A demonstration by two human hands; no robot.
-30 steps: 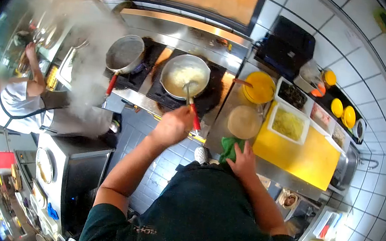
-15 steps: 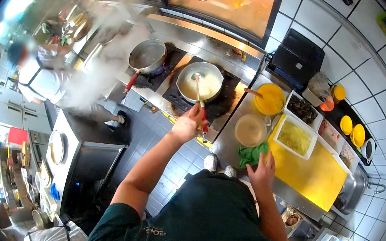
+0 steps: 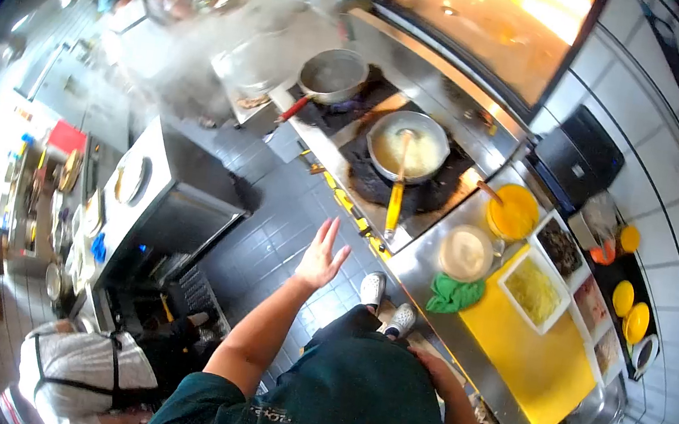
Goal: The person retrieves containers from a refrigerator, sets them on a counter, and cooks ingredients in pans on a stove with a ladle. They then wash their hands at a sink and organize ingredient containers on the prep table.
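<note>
My left hand is held out over the floor, fingers spread and nothing in it. Up and to its right, a pan with pale food sits on the burner, a ladle resting in it. My right hand is hidden behind the dark shirt at my waist; only the forearm shows. A crumpled green cloth lies on the steel counter beside a bowl of pale liquid. Behind that bowl stands a yellow container.
A second pan sits on the left burner. The yellow cutting board and white food trays are at right. One person bends at lower left; another stands in steam at upper left.
My left hand has let go of the ladle and moved back from the stove. My right hand has left the green cloth and drawn in to my body. The view has turned left.
</note>
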